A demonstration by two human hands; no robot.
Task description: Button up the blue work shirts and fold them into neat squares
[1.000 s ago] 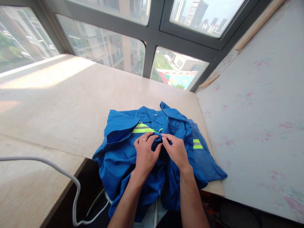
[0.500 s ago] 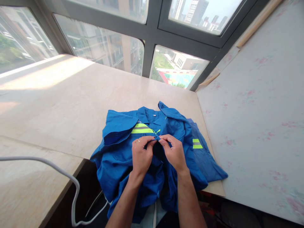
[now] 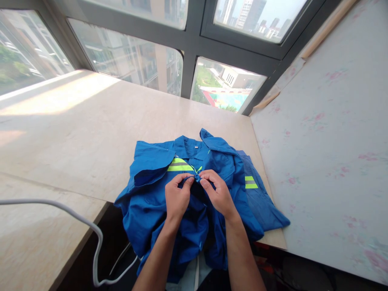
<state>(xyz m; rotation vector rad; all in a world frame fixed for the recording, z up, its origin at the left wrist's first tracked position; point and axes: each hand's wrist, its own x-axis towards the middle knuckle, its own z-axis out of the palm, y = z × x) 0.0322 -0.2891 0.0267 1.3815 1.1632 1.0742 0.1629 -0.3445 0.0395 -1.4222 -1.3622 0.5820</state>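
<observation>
A blue work jacket [image 3: 145, 202] with a yellow-green and grey reflective stripe lies spread over the sill, its collar toward the window and its lower part hanging off the front edge. At the front opening, my left hand [image 3: 178, 196] pinches one edge of the cloth between thumb and fingers. Close beside it, my right hand [image 3: 217, 190] pinches the other edge. The fingertips of both nearly meet, and any button between them is hidden. Under the jacket's right side, a second, paler blue garment [image 3: 262, 202] with a similar stripe sticks out.
The pale stone sill [image 3: 91, 121] extends left and back to the grey window frame [image 3: 190, 52]. A white cable [image 3: 75, 216] curves over the sill's front left edge and hangs down. On the right stands a flower-patterned wall panel [image 3: 327, 141].
My left hand has shifted slightly left and its fingers now hold a thin fold of cloth. My right fingertips have also moved a little left along the jacket's opening.
</observation>
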